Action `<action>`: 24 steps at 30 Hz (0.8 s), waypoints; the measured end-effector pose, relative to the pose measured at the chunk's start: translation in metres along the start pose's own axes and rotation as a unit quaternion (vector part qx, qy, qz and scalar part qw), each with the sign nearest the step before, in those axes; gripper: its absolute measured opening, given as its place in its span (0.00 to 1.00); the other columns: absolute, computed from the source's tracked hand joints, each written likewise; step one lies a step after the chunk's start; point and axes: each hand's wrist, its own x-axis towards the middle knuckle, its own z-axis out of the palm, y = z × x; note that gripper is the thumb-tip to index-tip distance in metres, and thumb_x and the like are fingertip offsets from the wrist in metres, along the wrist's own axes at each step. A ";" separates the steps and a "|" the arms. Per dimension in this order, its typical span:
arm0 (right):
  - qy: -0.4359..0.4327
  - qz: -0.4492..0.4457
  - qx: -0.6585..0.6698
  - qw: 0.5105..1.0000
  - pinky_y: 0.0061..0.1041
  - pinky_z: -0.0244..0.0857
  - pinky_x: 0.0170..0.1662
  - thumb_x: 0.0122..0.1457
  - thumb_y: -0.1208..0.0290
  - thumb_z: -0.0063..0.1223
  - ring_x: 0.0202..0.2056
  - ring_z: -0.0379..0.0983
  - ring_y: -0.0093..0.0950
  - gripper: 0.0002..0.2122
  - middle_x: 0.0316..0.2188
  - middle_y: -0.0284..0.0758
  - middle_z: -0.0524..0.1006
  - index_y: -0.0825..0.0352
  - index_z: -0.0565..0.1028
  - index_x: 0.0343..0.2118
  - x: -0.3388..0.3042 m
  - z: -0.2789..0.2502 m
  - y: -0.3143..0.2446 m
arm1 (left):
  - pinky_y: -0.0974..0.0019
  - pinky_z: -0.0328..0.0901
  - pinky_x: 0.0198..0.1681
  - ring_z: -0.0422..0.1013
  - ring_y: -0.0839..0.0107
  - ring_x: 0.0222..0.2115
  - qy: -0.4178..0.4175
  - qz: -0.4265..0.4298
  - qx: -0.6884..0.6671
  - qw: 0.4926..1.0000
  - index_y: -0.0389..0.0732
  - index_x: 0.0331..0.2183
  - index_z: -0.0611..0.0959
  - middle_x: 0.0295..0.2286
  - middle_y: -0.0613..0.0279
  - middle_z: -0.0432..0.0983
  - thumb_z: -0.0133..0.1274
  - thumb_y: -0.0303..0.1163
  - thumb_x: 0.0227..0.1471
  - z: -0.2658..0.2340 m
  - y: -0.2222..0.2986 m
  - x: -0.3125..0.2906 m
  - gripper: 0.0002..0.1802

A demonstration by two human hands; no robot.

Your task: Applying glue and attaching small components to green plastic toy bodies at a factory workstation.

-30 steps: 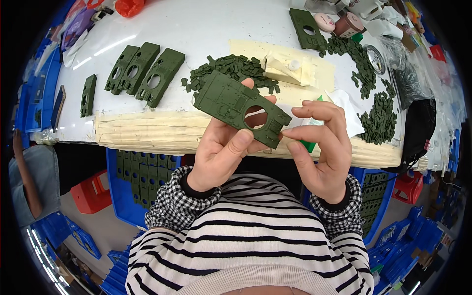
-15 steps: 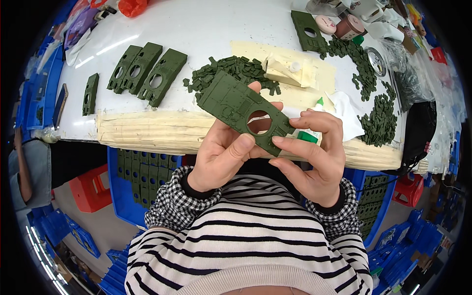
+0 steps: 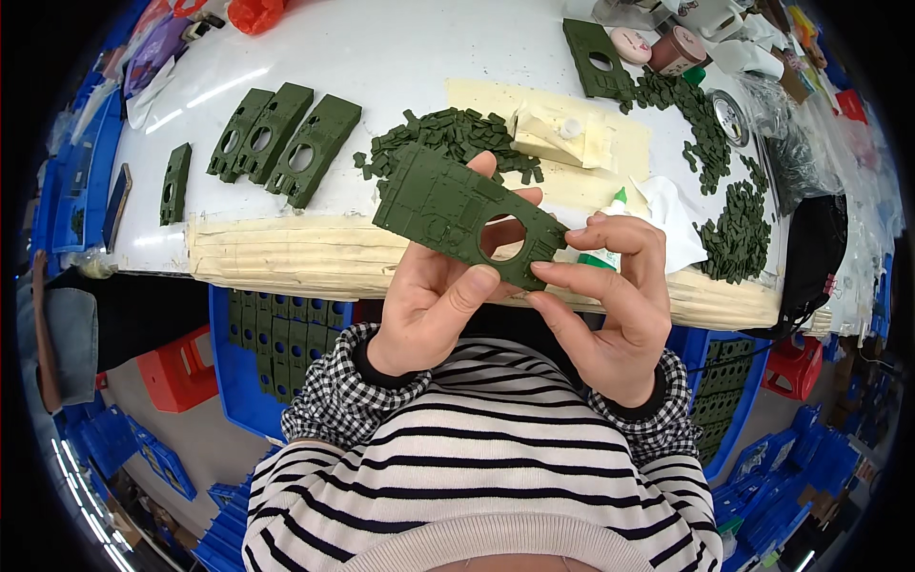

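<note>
A dark green plastic model tank hull (image 3: 440,198) with a round hole is held up over the table's near edge. My left hand (image 3: 434,300) grips it from below, thumb on the near side and fingertips showing past the far side. At the hull's right end, my right hand (image 3: 615,296) pinches it between thumb and fingers; whether a small piece sits there is hidden. Behind the hull lies a pile of small green plastic pieces (image 3: 457,136). A glue bottle with a green tip (image 3: 620,200) is partly covered by my right hand.
Several similar hulls (image 3: 315,151) lie at the left, another (image 3: 598,59) at the far right. More small pieces (image 3: 736,234) are heaped on the right. A taped block (image 3: 562,143) stands mid-table. Blue crates (image 3: 250,396) with hulls flank my lap below the padded edge (image 3: 286,250).
The hull has turned slightly and its left end has shifted a little left and down. Both hands keep their hold on it.
</note>
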 end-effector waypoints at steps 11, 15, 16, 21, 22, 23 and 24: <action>0.010 0.018 0.029 0.999 0.33 0.62 0.44 0.36 0.80 0.68 0.40 0.67 0.35 0.15 0.36 0.34 0.73 0.61 0.82 0.31 -0.004 0.004 0.003 | 0.55 0.65 0.55 0.56 0.57 0.59 0.003 0.006 -0.019 1.000 0.41 0.64 0.43 0.60 0.43 0.52 0.43 0.27 0.61 0.004 0.000 0.001 0.37; 0.003 0.005 0.071 0.997 0.33 0.62 0.46 0.40 0.74 0.68 0.40 0.67 0.34 0.17 0.36 0.36 0.72 0.63 0.79 0.37 -0.004 0.000 0.005 | 0.55 0.63 0.57 0.57 0.57 0.59 -0.008 -0.011 -0.006 1.000 0.40 0.64 0.43 0.59 0.44 0.54 0.42 0.30 0.62 0.002 0.002 0.001 0.37; 0.006 0.014 0.106 0.994 0.34 0.62 0.47 0.42 0.72 0.68 0.40 0.67 0.33 0.18 0.36 0.37 0.72 0.65 0.78 0.39 -0.003 -0.003 0.002 | 0.55 0.62 0.57 0.58 0.57 0.58 -0.016 -0.020 -0.016 1.000 0.39 0.64 0.44 0.59 0.44 0.54 0.42 0.32 0.62 0.002 0.004 0.001 0.36; 0.023 0.135 0.236 0.962 0.28 0.60 0.50 0.63 0.66 0.47 0.43 0.66 0.29 0.20 0.42 0.41 0.70 0.77 0.67 0.50 -0.002 -0.014 0.005 | 0.48 0.64 0.52 0.69 0.49 0.47 -0.082 -0.182 -0.083 0.976 0.28 0.62 0.47 0.50 0.37 0.64 0.40 0.51 0.61 -0.001 0.014 -0.001 0.43; -0.011 0.153 0.261 0.953 0.26 0.61 0.49 0.65 0.67 0.42 0.42 0.68 0.26 0.19 0.43 0.40 0.71 0.77 0.65 0.53 0.002 -0.018 0.007 | 0.51 0.64 0.53 0.68 0.53 0.49 -0.108 -0.201 -0.114 0.967 0.29 0.61 0.49 0.52 0.40 0.63 0.38 0.49 0.62 -0.003 0.014 -0.003 0.40; -0.022 0.185 0.309 0.933 0.23 0.62 0.47 0.66 0.68 0.42 0.41 0.69 0.24 0.18 0.42 0.40 0.73 0.76 0.66 0.53 0.005 -0.018 0.006 | 0.55 0.64 0.53 0.66 0.56 0.51 -0.134 -0.220 -0.146 0.955 0.29 0.61 0.51 0.53 0.42 0.62 0.36 0.47 0.64 -0.007 0.013 -0.004 0.36; -0.033 0.219 0.351 0.910 0.21 0.63 0.46 0.66 0.69 0.43 0.40 0.70 0.22 0.17 0.41 0.39 0.74 0.76 0.67 0.53 0.006 -0.020 0.005 | 0.58 0.64 0.54 0.64 0.60 0.54 -0.162 -0.239 -0.180 0.940 0.30 0.61 0.53 0.55 0.45 0.61 0.35 0.44 0.65 -0.010 0.010 -0.005 0.33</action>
